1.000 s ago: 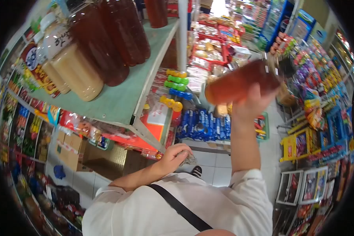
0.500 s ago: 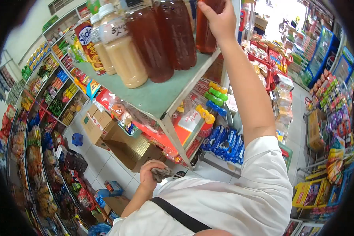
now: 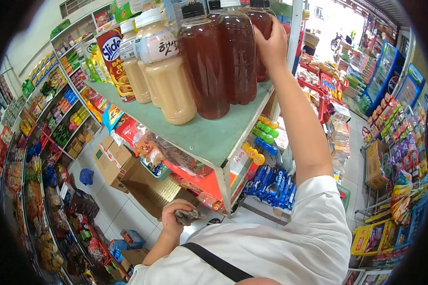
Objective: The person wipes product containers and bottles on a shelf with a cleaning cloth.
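My right hand [image 3: 273, 46] is closed round the right side of a bottle of red-brown liquid [image 3: 260, 20], which stands near the right edge of a green shelf top [image 3: 195, 137]. Two similar dark bottles, a nearer one [image 3: 204, 71] and one beside my hand [image 3: 237, 57], partly cover it. To their left are bottles of cream-coloured liquid [image 3: 169, 88] with white caps and a Slide snack canister [image 3: 114, 61]. Low near my body, my left hand [image 3: 172, 216] grips a crumpled grey rag [image 3: 190, 217].
Below the shelf top, blue Oreo packs [image 3: 273, 187] and colourful toy-like bottles [image 3: 254, 153] fill a lower level. An open cardboard box [image 3: 152, 187] sits on the tiled floor. Packed snack shelves line the left; hanging packets [image 3: 397, 137] line the right.
My right hand and its bottle have moved back along the shelf's right edge, closer in behind the neighbouring dark bottle. The view has shifted, showing more bottle tops. My left hand still holds the rag.
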